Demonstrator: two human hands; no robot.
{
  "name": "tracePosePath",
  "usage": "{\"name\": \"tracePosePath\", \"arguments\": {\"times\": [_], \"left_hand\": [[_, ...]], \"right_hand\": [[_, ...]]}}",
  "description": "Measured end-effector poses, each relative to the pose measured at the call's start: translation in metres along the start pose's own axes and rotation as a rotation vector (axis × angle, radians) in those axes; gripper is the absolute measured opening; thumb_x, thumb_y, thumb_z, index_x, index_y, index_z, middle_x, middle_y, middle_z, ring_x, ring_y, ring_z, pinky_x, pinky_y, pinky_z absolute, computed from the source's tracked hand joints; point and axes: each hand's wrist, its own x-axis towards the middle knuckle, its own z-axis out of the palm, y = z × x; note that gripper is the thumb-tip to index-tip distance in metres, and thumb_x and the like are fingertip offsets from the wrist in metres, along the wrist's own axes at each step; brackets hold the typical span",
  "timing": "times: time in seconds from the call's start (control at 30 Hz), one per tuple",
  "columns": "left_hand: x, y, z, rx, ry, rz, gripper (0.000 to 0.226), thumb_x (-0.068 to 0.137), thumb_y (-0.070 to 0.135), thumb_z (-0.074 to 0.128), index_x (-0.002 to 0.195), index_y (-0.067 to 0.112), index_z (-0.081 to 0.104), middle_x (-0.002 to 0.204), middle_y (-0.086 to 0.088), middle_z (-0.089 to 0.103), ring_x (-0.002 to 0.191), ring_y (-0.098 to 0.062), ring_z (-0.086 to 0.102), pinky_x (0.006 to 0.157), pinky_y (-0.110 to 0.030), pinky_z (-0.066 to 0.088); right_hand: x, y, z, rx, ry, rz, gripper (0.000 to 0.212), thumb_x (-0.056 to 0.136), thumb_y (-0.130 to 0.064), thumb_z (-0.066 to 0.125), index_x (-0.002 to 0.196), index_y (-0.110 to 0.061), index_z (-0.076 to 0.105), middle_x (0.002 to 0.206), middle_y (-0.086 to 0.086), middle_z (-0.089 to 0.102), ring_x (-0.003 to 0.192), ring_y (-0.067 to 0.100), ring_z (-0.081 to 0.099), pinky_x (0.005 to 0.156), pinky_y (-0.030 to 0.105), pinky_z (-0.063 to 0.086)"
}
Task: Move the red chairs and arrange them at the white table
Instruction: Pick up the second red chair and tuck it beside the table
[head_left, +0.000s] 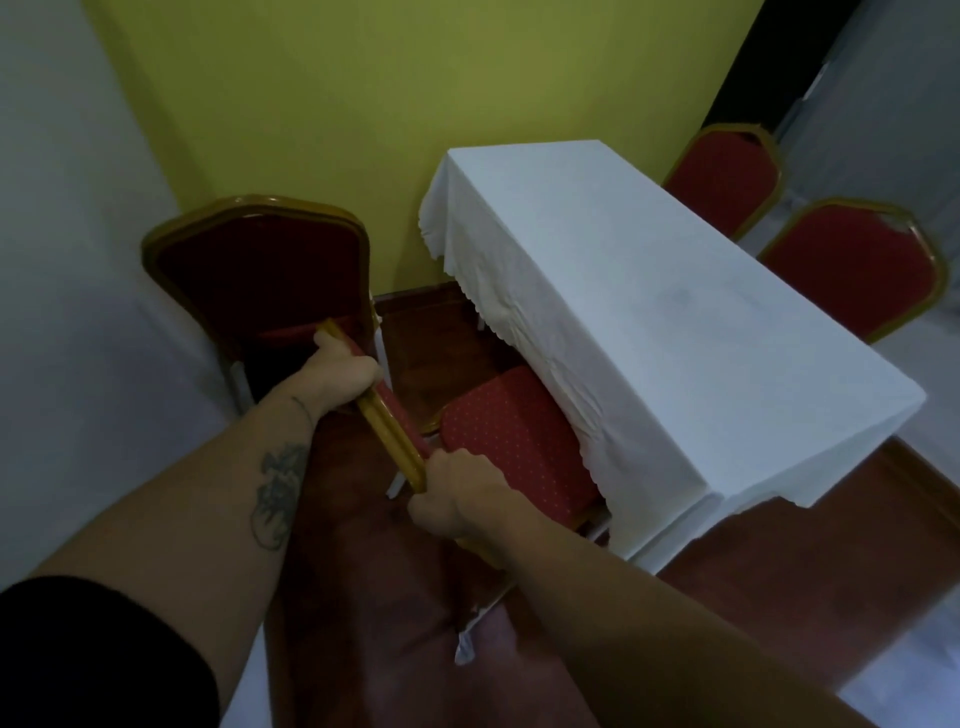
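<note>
1. I am seeing both hands clenching the gold top rail of one red chair's backrest (387, 421): the left hand (345, 371) is gripping its far end, the right hand (457, 493) its near end.
2. That chair's dotted red seat (514, 441) is sitting partly under the white counter (649, 322), beneath the hanging cloth.
3. I am counting four red chairs: the held one, one at left by the yellow wall (260, 260), and two (724, 176) (857, 270) standing along the counter's far side.

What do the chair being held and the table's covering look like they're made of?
Chair: red dotted fabric seat, looks padded; gold-painted frame, probably metal, gripped by both hands. Table cover: white woven cloth, judging by its wrinkles and scalloped hem.
</note>
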Motion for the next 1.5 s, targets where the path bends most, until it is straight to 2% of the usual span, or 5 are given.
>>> {"name": "tracePosePath", "arguments": {"times": [0.3, 0.53, 1.17, 1.33, 1.5], "left_hand": [[0.016, 0.028, 0.018, -0.001, -0.010, 0.058, 0.102, 0.081, 0.021, 0.060, 0.154, 0.011, -0.011, 0.127, -0.017, 0.050, 0.105, -0.033, 0.057, 0.088, -0.041, 0.053], [0.032, 0.050, 0.043, 0.024, 0.212, 0.053, 0.078, 0.075, 0.025, 0.058, 0.145, 0.014, 0.025, 0.129, -0.017, 0.056, 0.110, -0.039, 0.058, 0.085, -0.044, 0.051], [0.044, 0.102, 0.065, 0.300, 0.187, 0.102, 0.078, 0.082, 0.031, 0.057, 0.149, 0.003, 0.027, 0.139, -0.019, 0.049, 0.121, -0.039, 0.053, 0.084, -0.039, 0.045], [0.051, 0.114, 0.023, 0.405, 0.098, 0.132, 0.052, 0.084, 0.059, 0.048, 0.102, 0.016, 0.070, 0.109, -0.012, 0.067, 0.096, -0.033, 0.063, 0.086, -0.040, 0.052], [0.055, 0.111, -0.014, 0.381, 0.255, 0.106, 0.020, 0.072, 0.035, 0.052, 0.084, 0.025, 0.065, 0.096, -0.001, 0.066, 0.082, -0.020, 0.060, 0.074, -0.032, 0.049]], "right_hand": [[0.023, 0.020, -0.012, 0.036, 0.030, 0.080, 0.055, 0.089, -0.045, 0.056, 0.130, -0.009, 0.051, 0.125, 0.016, 0.060, 0.111, 0.039, 0.060, 0.080, 0.040, 0.046], [0.039, 0.032, -0.023, 0.080, 0.038, 0.106, 0.079, 0.089, -0.049, 0.052, 0.158, -0.023, 0.024, 0.137, 0.014, 0.057, 0.119, 0.040, 0.058, 0.096, 0.048, 0.048], [0.072, 0.076, -0.066, 0.102, -0.100, 0.045, 0.093, 0.082, -0.060, 0.063, 0.160, -0.026, 0.023, 0.143, 0.013, 0.053, 0.122, 0.037, 0.057, 0.100, 0.050, 0.050], [0.096, 0.086, -0.122, 0.176, -0.155, -0.085, 0.104, 0.072, -0.076, 0.059, 0.158, -0.024, 0.031, 0.156, 0.011, 0.042, 0.133, 0.036, 0.049, 0.105, 0.049, 0.046], [0.138, 0.074, -0.187, 0.197, -0.092, -0.260, 0.079, 0.078, -0.060, 0.062, 0.147, -0.025, 0.046, 0.133, 0.002, 0.061, 0.097, 0.016, 0.062, 0.073, 0.027, 0.048]]}}
